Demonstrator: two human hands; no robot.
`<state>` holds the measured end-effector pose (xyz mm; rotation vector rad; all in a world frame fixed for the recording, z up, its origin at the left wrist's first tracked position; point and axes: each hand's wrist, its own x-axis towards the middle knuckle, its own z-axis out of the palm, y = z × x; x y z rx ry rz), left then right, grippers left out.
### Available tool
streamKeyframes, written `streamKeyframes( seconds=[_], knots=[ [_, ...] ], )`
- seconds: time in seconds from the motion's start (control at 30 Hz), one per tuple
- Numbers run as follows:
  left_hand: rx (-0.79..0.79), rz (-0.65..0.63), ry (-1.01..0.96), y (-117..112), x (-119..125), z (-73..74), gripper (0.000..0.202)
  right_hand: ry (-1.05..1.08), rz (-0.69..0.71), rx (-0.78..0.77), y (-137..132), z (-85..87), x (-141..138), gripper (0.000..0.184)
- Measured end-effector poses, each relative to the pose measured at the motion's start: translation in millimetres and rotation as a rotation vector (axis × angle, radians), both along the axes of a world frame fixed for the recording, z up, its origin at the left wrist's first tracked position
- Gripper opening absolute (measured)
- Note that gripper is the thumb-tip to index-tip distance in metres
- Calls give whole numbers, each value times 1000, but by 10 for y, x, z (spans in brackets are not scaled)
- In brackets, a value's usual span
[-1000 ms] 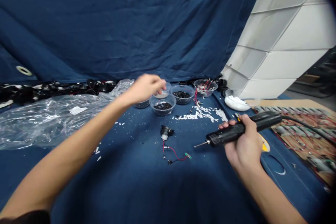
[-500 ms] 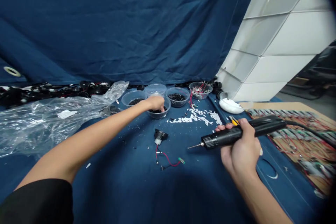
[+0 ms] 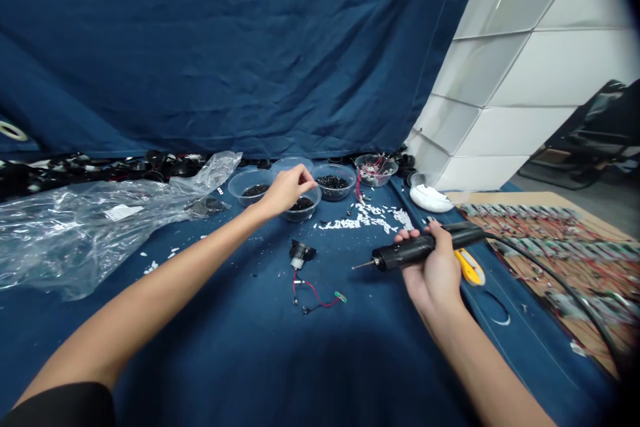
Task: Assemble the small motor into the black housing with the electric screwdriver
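My left hand (image 3: 286, 188) reaches over a clear plastic bowl (image 3: 306, 203) of small black parts, its fingertips pinched together just above the rim; what they pinch is too small to see. My right hand (image 3: 433, 270) is wrapped round a black electric screwdriver (image 3: 417, 249), whose bit points left and whose cable trails off to the right. Between the hands a small black round part with red and black wires (image 3: 304, 267) lies on the blue cloth.
More clear bowls (image 3: 333, 181) sit at the back, one with red wires (image 3: 376, 168). White scraps (image 3: 370, 217) litter the cloth. A crumpled plastic bag (image 3: 90, 227) lies left. A yellow cutter (image 3: 469, 266) and a board of wired parts (image 3: 555, 260) lie right.
My left hand dipped into the bowl of black parts and now lifts slightly above its rim with fingers pinched. My right hand with the screwdriver has drifted left and lower.
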<state>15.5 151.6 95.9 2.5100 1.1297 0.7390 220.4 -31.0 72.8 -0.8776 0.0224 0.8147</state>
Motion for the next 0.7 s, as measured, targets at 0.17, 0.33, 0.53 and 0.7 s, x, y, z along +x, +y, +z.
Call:
streamKeyframes(
  seconds=[0.17, 0.33, 0.53, 0.7],
  knots=[
    [-217, -70, -483, -639, 32, 51, 22, 72, 53, -20, 9, -22, -27, 13],
    [-475, -186, -580, -1156, 107, -55, 18, 113, 104, -27, 20, -80, -24, 14],
    [-474, -259, -561, -1338, 120, -188, 15, 160, 99, -48, 32, -90, 6, 11],
    [-426, -299, -497, -1389, 113, -191, 14, 179, 87, -56, 34, -62, 1, 10]
  ],
)
